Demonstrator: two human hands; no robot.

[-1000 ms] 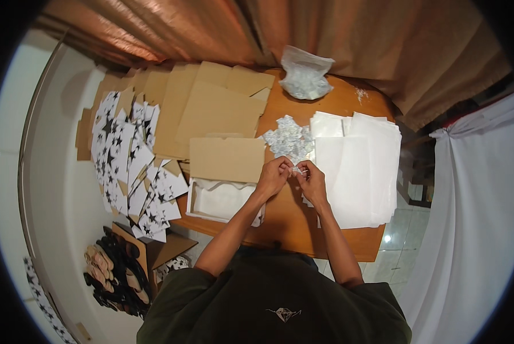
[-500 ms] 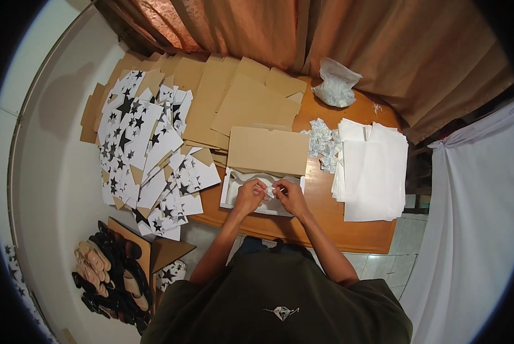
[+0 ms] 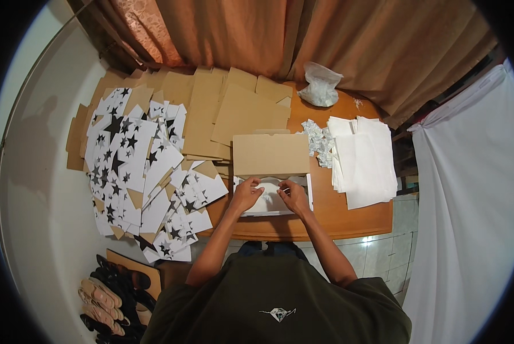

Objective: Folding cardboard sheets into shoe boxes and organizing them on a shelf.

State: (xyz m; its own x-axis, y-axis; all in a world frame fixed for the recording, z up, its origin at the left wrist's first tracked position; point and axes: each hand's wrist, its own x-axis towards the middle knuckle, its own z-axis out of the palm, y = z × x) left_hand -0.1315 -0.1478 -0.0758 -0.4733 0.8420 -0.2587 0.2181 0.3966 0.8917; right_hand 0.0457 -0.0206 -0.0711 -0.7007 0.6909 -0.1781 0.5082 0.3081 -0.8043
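Observation:
An open shoebox (image 3: 271, 155) stands before me at the table's front, its brown inner lid raised at the far side and white paper (image 3: 272, 202) lining its inside. My left hand (image 3: 247, 195) hovers over the box's left part, fingers loosely curved and apart, holding nothing I can see. Over its right part is my right hand (image 3: 293, 196), also open, with a gap of white paper between the two. A small pale packet seems to lie on that paper, too faint to make out well. Small whitish packets (image 3: 317, 140) lie in a heap beyond the box's right side.
A stack of white paper sheets (image 3: 363, 163) lies to the right. Behind the packets sits a clear plastic bag (image 3: 320, 86). Flat brown cardboard (image 3: 251, 114) and star-printed box blanks (image 3: 125, 155) cover the left. Shoes (image 3: 105, 298) are at lower left, a white cloth (image 3: 463, 200) at right.
My hands have moved apart, letting go of the small packet they held together. The whole view has shifted slightly.

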